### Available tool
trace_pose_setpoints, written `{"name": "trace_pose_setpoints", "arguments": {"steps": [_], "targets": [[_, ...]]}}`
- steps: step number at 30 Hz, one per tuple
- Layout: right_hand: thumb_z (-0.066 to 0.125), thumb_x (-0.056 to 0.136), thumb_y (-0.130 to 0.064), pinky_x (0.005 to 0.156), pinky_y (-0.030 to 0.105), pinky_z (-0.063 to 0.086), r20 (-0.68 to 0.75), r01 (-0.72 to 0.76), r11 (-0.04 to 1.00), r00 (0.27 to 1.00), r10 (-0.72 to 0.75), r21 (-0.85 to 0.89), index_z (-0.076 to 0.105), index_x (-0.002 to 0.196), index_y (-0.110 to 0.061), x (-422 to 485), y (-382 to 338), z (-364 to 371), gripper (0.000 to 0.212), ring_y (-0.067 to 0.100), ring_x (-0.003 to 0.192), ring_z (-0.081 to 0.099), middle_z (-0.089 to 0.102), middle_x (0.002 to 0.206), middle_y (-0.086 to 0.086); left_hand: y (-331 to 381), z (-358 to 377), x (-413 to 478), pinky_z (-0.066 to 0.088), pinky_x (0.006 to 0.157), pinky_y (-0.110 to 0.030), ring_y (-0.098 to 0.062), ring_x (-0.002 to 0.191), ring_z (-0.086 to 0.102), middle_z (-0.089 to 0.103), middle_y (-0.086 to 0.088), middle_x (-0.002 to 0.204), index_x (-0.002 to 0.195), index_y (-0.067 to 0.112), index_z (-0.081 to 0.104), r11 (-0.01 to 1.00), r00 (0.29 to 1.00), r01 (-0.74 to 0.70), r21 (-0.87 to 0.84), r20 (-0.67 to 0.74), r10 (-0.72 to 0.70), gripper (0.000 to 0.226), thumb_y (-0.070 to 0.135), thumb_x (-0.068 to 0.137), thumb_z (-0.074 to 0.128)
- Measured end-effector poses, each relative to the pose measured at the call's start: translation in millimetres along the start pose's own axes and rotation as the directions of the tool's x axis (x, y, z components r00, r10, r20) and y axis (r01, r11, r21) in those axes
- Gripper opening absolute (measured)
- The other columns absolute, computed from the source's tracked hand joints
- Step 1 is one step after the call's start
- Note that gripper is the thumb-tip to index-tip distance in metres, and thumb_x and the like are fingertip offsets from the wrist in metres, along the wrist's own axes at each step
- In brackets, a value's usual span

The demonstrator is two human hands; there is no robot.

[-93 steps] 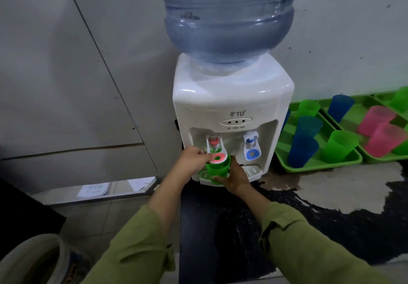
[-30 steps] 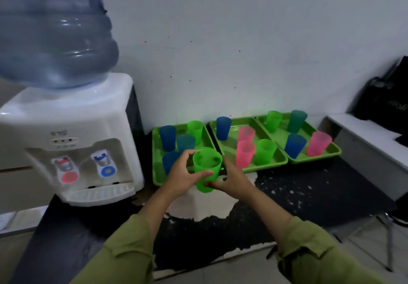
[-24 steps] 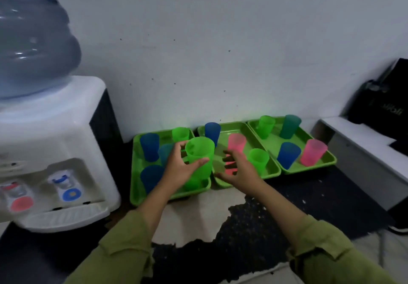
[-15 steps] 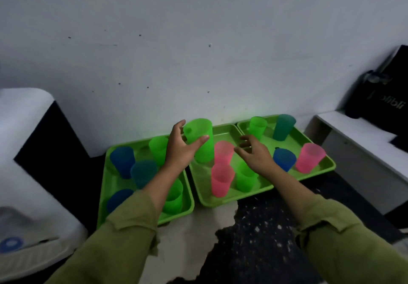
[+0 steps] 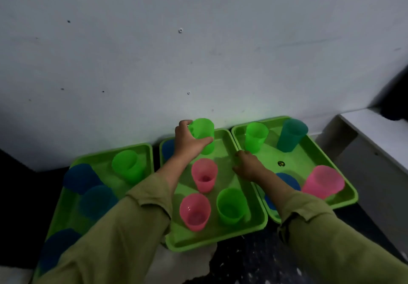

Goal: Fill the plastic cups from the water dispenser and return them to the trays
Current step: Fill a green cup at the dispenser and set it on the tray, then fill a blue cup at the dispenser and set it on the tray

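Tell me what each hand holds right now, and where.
Left hand grips the green cup round its side wall, near the top. Right hand holds nothing.

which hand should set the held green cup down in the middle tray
Left. The left hand has its fingers round the green cup at the far end of the middle tray; the right hand holds nothing and rests by that tray's right rim.

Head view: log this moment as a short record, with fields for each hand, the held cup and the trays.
left hand: grips green cup at the rear of the middle tray
green cup: upright; whether it touches the tray floor is unclear
right hand: holds nothing, fingers loose, over the seam between middle tray and right tray
trays: three, side by side against the wall
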State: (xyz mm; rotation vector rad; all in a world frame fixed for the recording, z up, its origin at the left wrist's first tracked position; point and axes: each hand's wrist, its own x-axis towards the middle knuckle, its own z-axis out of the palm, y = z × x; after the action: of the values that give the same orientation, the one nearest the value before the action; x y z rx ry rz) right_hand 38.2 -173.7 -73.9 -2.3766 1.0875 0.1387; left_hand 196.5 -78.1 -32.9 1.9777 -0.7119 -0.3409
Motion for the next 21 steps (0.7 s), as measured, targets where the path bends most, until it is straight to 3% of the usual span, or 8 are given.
{"name": "trace_pose_setpoints", "arguments": {"steps": [6, 9, 13, 21], "targets": [[0.055, 0.089, -0.022, 0.107, 0.04, 0.036, 0.08, -0.005, 0.999, 0.997, 0.008, -0.038, 0.024, 0.141, 0.0, 16, 8, 18, 0.065, 0.04, 0.129, 0.039, 0.01, 0.154, 0.019, -12, 33, 23, 0.04, 0.093, -0.029, -0.025, 0.117, 0.048, 0.047, -0.011, 0.13, 0.128, 0.009, 0.043, 0.983, 0.992, 0.051, 0.174, 0.105, -0.07, 0.083, 0.024, 0.059, 0.087], [0.053, 0.09, -0.019, 0.105, 0.043, 0.039, 0.025, -0.018, 0.999, 1.0, 0.019, -0.029, 0.023, 0.142, -0.001, 23, 11, 24, 0.062, 0.038, 0.126, 0.042, 0.011, 0.154, 0.015, -19, 47, 32, 0.04, 0.091, -0.029, -0.026, 0.117, 0.047, 0.048, -0.012, 0.13, 0.128, 0.008, 0.043, 0.975, 0.984, 0.057, 0.213, 0.153, -0.091, 0.085, 0.023, 0.057, 0.088], [0.051, 0.09, -0.016, 0.101, 0.042, 0.042, 0.001, -0.027, 0.999, 1.0, 0.028, -0.041, 0.025, 0.142, -0.004, 25, 13, 30, 0.059, 0.036, 0.123, 0.043, 0.011, 0.153, 0.011, -24, 60, 37, 0.037, 0.077, -0.022, -0.023, 0.112, 0.049, 0.05, -0.011, 0.127, 0.125, 0.009, 0.043, 0.97, 0.976, 0.067, 0.232, 0.185, -0.112, 0.085, 0.024, 0.055, 0.089], [0.051, 0.091, -0.018, 0.099, 0.043, 0.043, -0.017, -0.014, 0.999, 1.0, 0.013, -0.03, 0.027, 0.142, -0.008, 28, 18, 38, 0.057, 0.036, 0.121, 0.043, 0.01, 0.151, 0.011, -29, 64, 44, 0.038, 0.089, -0.027, -0.025, 0.12, 0.045, 0.045, -0.012, 0.133, 0.133, 0.011, 0.038, 0.951, 0.966, -0.002, 0.31, 0.246, -0.078, 0.09, 0.035, 0.06, 0.086]]}}
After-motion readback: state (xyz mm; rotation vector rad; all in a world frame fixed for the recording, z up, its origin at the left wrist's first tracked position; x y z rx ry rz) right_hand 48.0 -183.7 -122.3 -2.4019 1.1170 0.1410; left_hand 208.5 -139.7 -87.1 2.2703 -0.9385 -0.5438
